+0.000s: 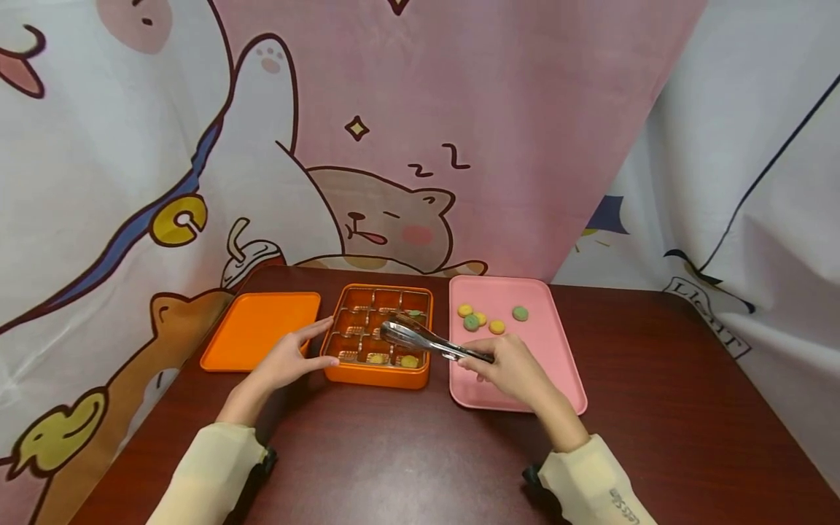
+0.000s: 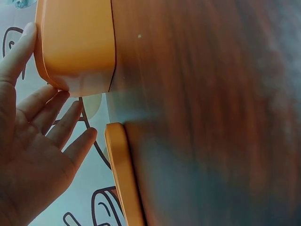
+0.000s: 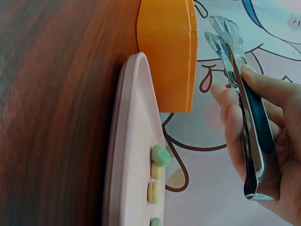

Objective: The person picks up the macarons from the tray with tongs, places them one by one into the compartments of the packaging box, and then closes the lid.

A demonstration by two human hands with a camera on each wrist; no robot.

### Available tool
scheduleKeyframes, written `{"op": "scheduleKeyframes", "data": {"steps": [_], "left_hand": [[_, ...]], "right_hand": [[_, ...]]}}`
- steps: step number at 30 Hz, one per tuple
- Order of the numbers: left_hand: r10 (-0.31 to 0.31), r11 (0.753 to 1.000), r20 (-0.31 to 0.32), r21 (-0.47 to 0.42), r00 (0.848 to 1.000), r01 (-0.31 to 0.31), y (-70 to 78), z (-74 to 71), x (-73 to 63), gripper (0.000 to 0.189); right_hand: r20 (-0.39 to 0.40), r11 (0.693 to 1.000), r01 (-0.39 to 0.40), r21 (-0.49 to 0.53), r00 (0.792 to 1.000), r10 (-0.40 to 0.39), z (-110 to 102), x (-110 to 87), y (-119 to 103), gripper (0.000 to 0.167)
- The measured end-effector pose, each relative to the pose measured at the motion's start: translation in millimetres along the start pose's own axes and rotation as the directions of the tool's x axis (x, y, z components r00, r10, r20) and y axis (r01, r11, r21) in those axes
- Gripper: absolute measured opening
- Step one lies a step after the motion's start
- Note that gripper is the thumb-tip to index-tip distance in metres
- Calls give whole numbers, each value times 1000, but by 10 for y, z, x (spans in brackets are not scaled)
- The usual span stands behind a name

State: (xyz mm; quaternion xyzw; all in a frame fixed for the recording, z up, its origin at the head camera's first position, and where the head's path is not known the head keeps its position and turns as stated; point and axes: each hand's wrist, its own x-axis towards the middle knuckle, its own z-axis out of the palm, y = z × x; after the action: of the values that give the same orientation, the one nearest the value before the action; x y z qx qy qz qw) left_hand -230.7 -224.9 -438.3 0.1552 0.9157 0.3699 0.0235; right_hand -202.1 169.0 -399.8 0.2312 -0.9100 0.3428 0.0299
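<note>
My right hand [image 1: 505,364] grips metal tongs [image 1: 420,340] with dark handles, their tips over the middle of the orange divided box [image 1: 377,377]. In the right wrist view, those tips stand slightly apart with nothing visible between them. Resting at the box's left side, my left hand [image 1: 289,361] touches the rim with its fingers extended and thumb at the front corner. Inside the box, yellow macarons [image 1: 410,361] sit in front compartments, and something green [image 1: 413,313] shows at the right. Several green and yellow macarons [image 1: 496,327] lie on the pink tray [image 1: 518,394] below the right hand.
An orange lid [image 1: 262,324] lies flat at the left, beside the box. The dark wooden table [image 1: 394,452] extends in front of the box and to the tray's right. A cartoon-printed curtain [image 1: 525,146] hangs behind the table and along its sides.
</note>
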Motion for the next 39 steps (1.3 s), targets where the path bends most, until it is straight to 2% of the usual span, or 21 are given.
{"op": "scheduleKeyframes", "data": {"steps": [8, 21, 39], "left_hand": [[-11, 1000, 1, 10, 1000, 11, -3, -4, 1, 82], [-6, 1000, 3, 24, 1000, 6, -34, -15, -7, 82], [16, 1000, 2, 14, 1000, -16, -18, 13, 36, 82]], "right_hand": [[-32, 1000, -20, 6, 999, 20, -98, -40, 83, 18], [-68, 994, -110, 13, 992, 111, -277, -80, 171, 26], [-177, 986, -151, -74, 975, 136, -463, -220, 444, 23]]}}
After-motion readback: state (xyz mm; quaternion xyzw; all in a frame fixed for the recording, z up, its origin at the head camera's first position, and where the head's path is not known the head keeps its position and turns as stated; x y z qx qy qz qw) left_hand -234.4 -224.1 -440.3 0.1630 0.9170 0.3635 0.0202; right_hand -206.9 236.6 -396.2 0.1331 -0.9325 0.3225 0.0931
